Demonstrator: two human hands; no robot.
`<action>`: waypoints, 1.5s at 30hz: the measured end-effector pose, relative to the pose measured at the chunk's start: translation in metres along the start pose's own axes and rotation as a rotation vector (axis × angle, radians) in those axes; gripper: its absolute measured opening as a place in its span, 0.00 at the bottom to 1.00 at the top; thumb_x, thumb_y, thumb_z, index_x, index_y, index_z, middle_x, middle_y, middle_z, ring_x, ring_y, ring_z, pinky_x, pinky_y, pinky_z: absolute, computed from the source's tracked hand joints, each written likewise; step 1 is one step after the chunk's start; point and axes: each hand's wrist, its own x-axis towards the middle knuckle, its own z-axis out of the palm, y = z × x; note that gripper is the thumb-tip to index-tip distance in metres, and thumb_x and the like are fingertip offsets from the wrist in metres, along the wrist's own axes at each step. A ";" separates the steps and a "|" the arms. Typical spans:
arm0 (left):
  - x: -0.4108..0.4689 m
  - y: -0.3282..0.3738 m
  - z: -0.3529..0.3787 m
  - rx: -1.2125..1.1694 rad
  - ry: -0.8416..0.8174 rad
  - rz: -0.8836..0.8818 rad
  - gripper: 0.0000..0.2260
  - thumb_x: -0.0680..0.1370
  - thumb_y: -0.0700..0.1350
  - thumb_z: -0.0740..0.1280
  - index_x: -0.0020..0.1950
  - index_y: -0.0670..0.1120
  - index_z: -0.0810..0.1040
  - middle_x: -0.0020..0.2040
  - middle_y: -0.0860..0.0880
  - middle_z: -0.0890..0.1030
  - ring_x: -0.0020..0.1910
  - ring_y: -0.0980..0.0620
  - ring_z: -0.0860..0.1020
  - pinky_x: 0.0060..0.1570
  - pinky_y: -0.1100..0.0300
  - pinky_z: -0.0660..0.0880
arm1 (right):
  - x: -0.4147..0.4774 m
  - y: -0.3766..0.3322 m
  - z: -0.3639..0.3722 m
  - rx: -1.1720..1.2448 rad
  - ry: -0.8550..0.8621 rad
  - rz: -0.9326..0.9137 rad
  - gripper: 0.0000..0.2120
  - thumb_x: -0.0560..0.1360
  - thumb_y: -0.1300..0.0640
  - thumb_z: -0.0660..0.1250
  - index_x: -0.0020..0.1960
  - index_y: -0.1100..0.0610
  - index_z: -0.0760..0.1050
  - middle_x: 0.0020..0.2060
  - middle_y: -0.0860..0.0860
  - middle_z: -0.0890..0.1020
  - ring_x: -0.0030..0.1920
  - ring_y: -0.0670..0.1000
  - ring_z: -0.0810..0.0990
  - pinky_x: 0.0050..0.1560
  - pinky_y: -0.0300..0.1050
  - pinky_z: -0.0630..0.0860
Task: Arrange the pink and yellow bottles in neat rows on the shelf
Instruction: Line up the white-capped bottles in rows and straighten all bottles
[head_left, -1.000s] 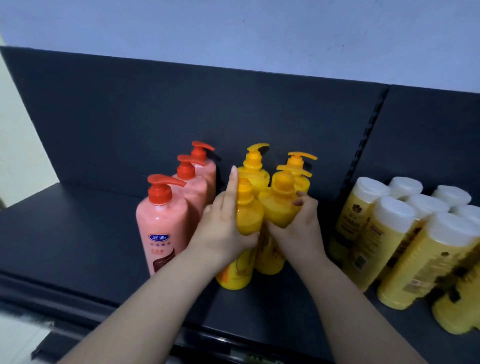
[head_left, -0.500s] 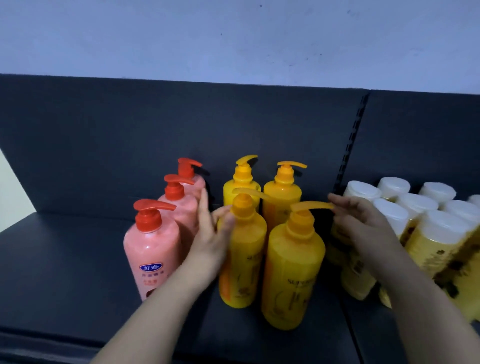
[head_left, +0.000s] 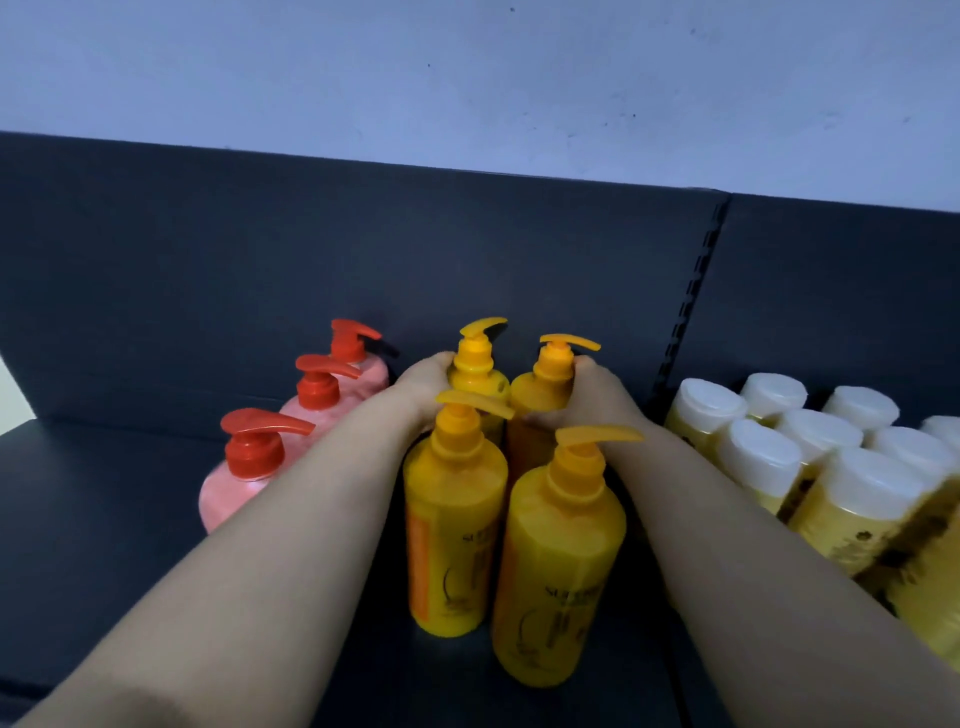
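Observation:
Three pink pump bottles stand in a line on the dark shelf (head_left: 104, 519), the front one (head_left: 234, 488) nearest me, the back one (head_left: 358, 358) by the back panel. To their right stand several yellow pump bottles in two lines: front left (head_left: 452, 519), front right (head_left: 561, 561), back left (head_left: 480, 374), back right (head_left: 545, 384). My left hand (head_left: 428, 382) grips the back left yellow bottle at its shoulder. My right hand (head_left: 595, 389) grips the back right yellow bottle by its neck. Both forearms reach past the front bottles.
A group of yellow bottles with white caps (head_left: 810, 457) stands close together on the right section of the shelf. A slotted upright (head_left: 691, 291) divides the back panel. The shelf's left part lies bare beside the pink bottles.
Both hands moved from the front bottles to the back pair of yellow bottles and took hold of them. The camera has come closer and lower.

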 end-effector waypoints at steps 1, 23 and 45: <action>0.001 0.001 0.000 -0.025 -0.036 0.014 0.28 0.68 0.46 0.77 0.66 0.47 0.71 0.56 0.48 0.79 0.55 0.49 0.77 0.55 0.56 0.73 | 0.001 0.000 -0.003 -0.030 -0.007 0.010 0.39 0.63 0.46 0.78 0.66 0.59 0.63 0.58 0.56 0.73 0.57 0.57 0.74 0.47 0.45 0.71; -0.059 0.007 -0.008 -0.143 0.108 0.102 0.21 0.77 0.34 0.63 0.70 0.41 0.68 0.64 0.46 0.73 0.58 0.55 0.71 0.53 0.65 0.68 | -0.052 0.021 -0.025 0.369 0.093 0.087 0.31 0.78 0.57 0.62 0.77 0.56 0.52 0.73 0.56 0.63 0.69 0.56 0.67 0.59 0.48 0.67; -0.138 -0.013 0.051 0.100 0.312 0.276 0.41 0.62 0.58 0.71 0.72 0.50 0.60 0.65 0.50 0.69 0.66 0.49 0.66 0.68 0.53 0.62 | -0.166 0.024 0.013 -0.007 0.239 -0.149 0.47 0.65 0.39 0.72 0.74 0.58 0.53 0.67 0.54 0.65 0.66 0.54 0.64 0.64 0.44 0.63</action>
